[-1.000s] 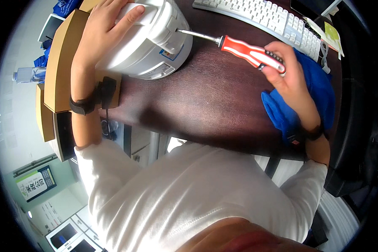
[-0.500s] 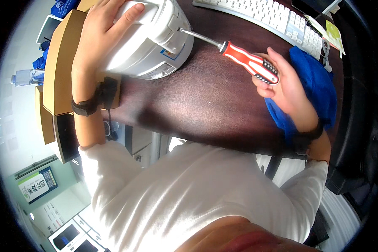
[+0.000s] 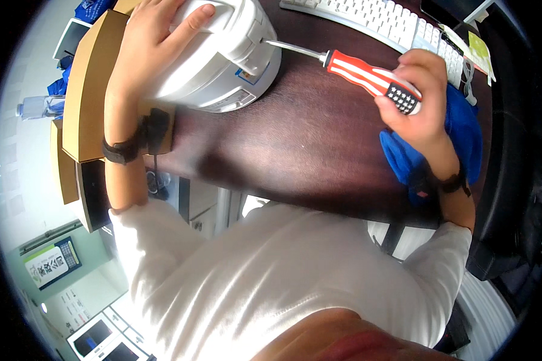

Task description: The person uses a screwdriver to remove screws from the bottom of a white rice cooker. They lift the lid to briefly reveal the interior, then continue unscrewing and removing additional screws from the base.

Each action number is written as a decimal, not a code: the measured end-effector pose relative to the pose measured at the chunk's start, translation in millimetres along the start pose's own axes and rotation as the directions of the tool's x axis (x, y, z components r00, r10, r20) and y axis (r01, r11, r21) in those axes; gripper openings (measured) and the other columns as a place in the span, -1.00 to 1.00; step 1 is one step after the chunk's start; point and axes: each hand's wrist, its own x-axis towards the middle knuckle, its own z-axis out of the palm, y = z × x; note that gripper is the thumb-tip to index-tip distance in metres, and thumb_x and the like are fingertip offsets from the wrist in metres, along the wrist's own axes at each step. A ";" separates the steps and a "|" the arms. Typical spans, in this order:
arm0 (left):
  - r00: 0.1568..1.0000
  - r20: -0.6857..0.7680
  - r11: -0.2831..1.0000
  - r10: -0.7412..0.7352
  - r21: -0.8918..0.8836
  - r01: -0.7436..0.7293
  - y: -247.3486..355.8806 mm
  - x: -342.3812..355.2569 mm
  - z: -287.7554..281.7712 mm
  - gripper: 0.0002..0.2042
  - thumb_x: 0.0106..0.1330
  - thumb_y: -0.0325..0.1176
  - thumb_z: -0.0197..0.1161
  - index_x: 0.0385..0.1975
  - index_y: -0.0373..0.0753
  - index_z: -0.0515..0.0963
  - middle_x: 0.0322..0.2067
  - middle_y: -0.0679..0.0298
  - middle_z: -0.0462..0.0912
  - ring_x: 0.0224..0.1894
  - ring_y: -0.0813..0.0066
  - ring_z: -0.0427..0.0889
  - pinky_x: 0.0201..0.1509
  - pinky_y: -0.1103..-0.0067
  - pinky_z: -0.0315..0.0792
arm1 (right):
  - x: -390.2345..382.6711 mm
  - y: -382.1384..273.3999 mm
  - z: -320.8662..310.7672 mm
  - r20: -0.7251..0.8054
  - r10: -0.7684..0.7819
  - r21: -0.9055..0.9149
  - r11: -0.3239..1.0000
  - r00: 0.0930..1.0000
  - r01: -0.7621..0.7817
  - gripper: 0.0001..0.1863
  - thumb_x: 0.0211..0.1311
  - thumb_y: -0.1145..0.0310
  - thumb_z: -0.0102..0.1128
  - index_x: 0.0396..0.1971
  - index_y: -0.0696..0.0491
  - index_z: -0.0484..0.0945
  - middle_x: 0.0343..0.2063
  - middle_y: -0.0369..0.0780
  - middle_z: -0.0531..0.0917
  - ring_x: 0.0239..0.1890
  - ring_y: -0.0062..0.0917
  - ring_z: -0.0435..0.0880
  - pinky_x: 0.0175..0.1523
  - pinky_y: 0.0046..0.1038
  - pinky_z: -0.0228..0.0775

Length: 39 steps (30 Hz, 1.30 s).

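Note:
A white rice cooker point(image 3: 214, 78) lies on the desk at the upper left, its side toward me. My left hand point(image 3: 153, 42) rests on it with the thumb spread away; the other fingertips run toward the upper edge of the view. A screwdriver point(image 3: 358, 69) with a red, white and black handle stretches to the right of the cooker. Its metal tip meets a small spot on the cooker's side, perhaps a screw hole. My right hand point(image 3: 421, 99) grips the handle's end, fingers curled over it and thumb below.
A white keyboard point(image 3: 373, 24) stands at the far side of the dark desk point(image 3: 295, 144). Blue cloth point(image 3: 464, 126) lies under and beside my right wrist. Cardboard boxes point(image 3: 93, 90) stand at the left, near a clear plastic bottle point(image 3: 39, 107).
My right hand has gone from loosely open fingers under the handle to a closed grip over its end. The screwdriver handle has turned and shifted slightly right; the cooker moved very slightly right.

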 end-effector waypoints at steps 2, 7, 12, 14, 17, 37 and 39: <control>1.000 -0.004 0.999 0.008 0.041 -0.008 0.6 0.6 1.1 -0.61 0.28 -0.05 0.10 -0.22 -0.31 0.49 -0.33 0.12 0.51 -0.26 0.30 0.48 -0.15 0.53 0.33 | -8.9 0.5 6.6 -0.015 0.443 0.479 0.790 0.897 -0.382 -0.78 0.12 0.38 0.16 -0.25 0.11 0.42 -0.28 -0.21 0.46 -0.30 -0.58 0.49 -0.11 -0.58 0.32; 0.999 -0.010 0.998 0.037 0.055 -0.037 -2.2 0.6 1.4 -0.62 0.28 -0.06 0.10 -0.23 -0.32 0.50 -0.33 0.13 0.52 -0.26 0.29 0.49 -0.16 0.53 0.32 | -8.1 -3.2 11.8 0.448 0.821 0.810 -0.204 0.354 -0.550 -0.63 0.28 0.10 -0.08 -0.23 0.14 0.43 -0.32 -0.23 0.50 -0.30 -0.61 0.53 -0.32 -0.54 0.37; 1.000 -0.010 1.000 0.020 0.010 -0.020 -2.1 0.8 3.0 -0.62 0.28 -0.06 0.10 -0.24 -0.33 0.49 -0.33 0.11 0.52 -0.26 0.27 0.49 -0.17 0.52 0.33 | 7.2 0.2 -2.8 0.562 0.696 0.640 -0.024 0.447 -0.768 -0.59 0.29 0.09 -0.06 -0.29 0.21 0.47 -0.60 -0.22 0.55 -0.52 -0.55 0.56 -0.48 -0.55 0.35; 1.000 -0.002 1.000 0.021 0.021 -0.021 -1.3 1.0 2.1 -0.62 0.28 -0.06 0.10 -0.24 -0.33 0.50 -0.33 0.10 0.52 -0.26 0.26 0.50 -0.17 0.51 0.34 | 10.8 -2.4 4.3 0.277 0.707 0.465 0.494 0.651 -0.735 -0.63 0.29 0.17 -0.04 -0.31 0.24 0.49 -0.63 -0.17 0.56 -0.55 -0.56 0.57 -0.49 -0.55 0.36; 0.999 -0.025 0.998 0.043 0.039 -0.042 0.1 1.0 1.7 -0.62 0.28 -0.07 0.10 -0.24 -0.34 0.49 -0.33 0.10 0.52 -0.27 0.25 0.50 -0.17 0.49 0.34 | 14.5 -0.8 2.0 0.038 0.242 0.016 0.970 0.970 -0.242 -0.78 0.19 0.35 0.07 -0.34 0.22 0.52 -0.52 -0.11 0.58 -0.44 -0.56 0.60 -0.40 -0.53 0.41; 0.996 -0.039 0.996 0.086 0.032 -0.084 0.3 3.4 2.1 -0.62 0.28 -0.07 0.10 -0.28 -0.35 0.48 -0.36 0.07 0.52 -0.30 0.21 0.50 -0.20 0.47 0.35 | 3.8 -2.6 -8.8 0.019 0.376 0.077 0.923 0.926 -0.376 -0.73 0.25 0.27 0.08 -0.17 0.14 0.40 -0.59 -0.27 0.52 -0.60 -0.70 0.47 -0.48 -0.66 0.33; 0.996 -0.043 0.996 0.083 0.034 -0.081 0.4 2.6 0.7 -0.62 0.28 -0.07 0.10 -0.28 -0.35 0.48 -0.35 0.08 0.52 -0.29 0.20 0.50 -0.19 0.47 0.35 | -0.3 6.2 -10.4 0.015 0.162 0.130 0.978 0.987 -0.163 -0.63 0.10 0.43 0.24 -0.10 0.10 0.35 -0.44 -0.27 0.47 -0.52 -0.71 0.43 -0.37 -0.68 0.32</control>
